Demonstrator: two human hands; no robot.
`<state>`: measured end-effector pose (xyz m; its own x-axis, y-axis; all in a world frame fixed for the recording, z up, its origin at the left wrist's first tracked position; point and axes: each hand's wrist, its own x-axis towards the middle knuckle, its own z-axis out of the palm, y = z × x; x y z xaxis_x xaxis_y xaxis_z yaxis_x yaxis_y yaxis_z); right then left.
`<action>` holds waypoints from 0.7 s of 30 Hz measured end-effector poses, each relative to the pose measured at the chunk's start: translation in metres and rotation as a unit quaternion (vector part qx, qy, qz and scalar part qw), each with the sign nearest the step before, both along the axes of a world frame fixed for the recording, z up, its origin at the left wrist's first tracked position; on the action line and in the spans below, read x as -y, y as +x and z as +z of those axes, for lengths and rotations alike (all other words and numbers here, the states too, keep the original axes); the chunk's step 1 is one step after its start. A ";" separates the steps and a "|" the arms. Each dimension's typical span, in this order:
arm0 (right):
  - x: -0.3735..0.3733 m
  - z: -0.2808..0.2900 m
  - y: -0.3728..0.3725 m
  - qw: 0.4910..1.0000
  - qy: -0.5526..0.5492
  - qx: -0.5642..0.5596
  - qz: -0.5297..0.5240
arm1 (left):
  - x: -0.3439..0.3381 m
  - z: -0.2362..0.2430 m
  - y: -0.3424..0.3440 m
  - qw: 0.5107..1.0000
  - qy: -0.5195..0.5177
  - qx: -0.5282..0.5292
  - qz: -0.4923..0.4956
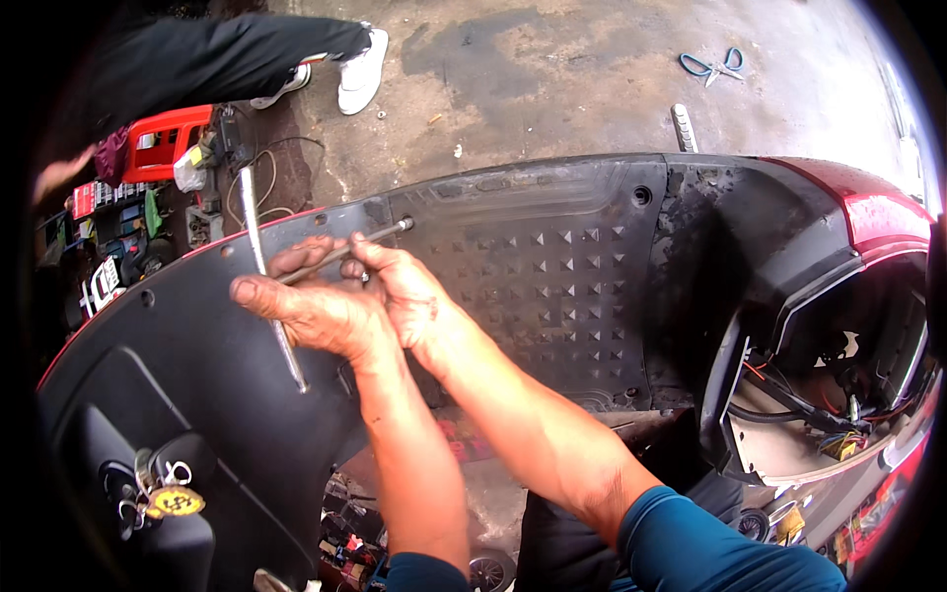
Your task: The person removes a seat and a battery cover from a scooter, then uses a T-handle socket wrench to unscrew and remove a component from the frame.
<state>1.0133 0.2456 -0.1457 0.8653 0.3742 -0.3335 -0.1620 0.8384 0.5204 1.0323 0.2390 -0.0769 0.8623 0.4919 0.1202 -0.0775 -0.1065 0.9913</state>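
Observation:
A chrome T-handle socket wrench (253, 215) lies slantwise over the dark plastic floor panel (552, 266) of a red-and-black scooter. The wrench's shaft runs up and right to its tip, which is at a fastener spot near the panel's far edge. My left hand (330, 311) is around the junction of crossbar and shaft, thumb stretched out to the left and fingers partly curled behind the shaft. Close beside it, my right hand (404, 286) pinches the shaft between thumb and fingers. The two wrists nearly touch, the right one hiding part of the left hand.
Keys with a yellow tag (176, 501) hang at the lower left. Blue-handled scissors (712, 69) lie on the concrete. Wires (789, 400) show inside the open scooter body at right. A red crate (163, 143) and tools crowd the far left, near another person's leg and white shoe (363, 74).

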 end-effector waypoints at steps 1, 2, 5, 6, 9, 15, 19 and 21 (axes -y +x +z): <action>-0.001 0.001 0.005 0.999 -0.047 -0.016 0.011 | -0.006 -0.001 -0.004 0.996 0.080 -0.016 -0.041; 0.004 -0.003 0.005 0.998 -0.062 -0.016 0.012 | -0.011 -0.007 -0.010 0.984 0.152 -0.037 -0.086; 0.011 -0.011 0.005 0.993 -0.089 -0.036 0.064 | -0.035 -0.026 -0.018 0.953 0.215 0.042 -0.208; 0.008 -0.010 0.008 0.988 -0.120 -0.027 0.095 | -0.041 -0.027 -0.018 0.946 0.245 0.045 -0.208; 0.005 0.000 0.013 0.968 -0.194 -0.070 0.144 | -0.054 -0.021 -0.013 0.941 0.260 0.004 -0.217; -0.001 -0.006 0.011 1.000 -0.027 -0.005 0.013 | -0.045 -0.033 -0.014 0.964 0.234 0.014 -0.123; -0.001 -0.016 0.003 0.999 -0.034 0.020 -0.017 | -0.028 -0.029 -0.016 0.943 0.323 0.014 -0.077; -0.004 -0.020 0.007 0.993 -0.111 -0.026 0.042 | -0.044 -0.033 -0.011 0.942 0.314 0.005 -0.117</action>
<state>1.0201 0.2497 -0.1662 0.8137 0.3571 -0.4586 -0.2150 0.9180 0.3332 1.0217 0.2826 -0.1099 0.9354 0.1179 0.3334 -0.1808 -0.6508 0.7374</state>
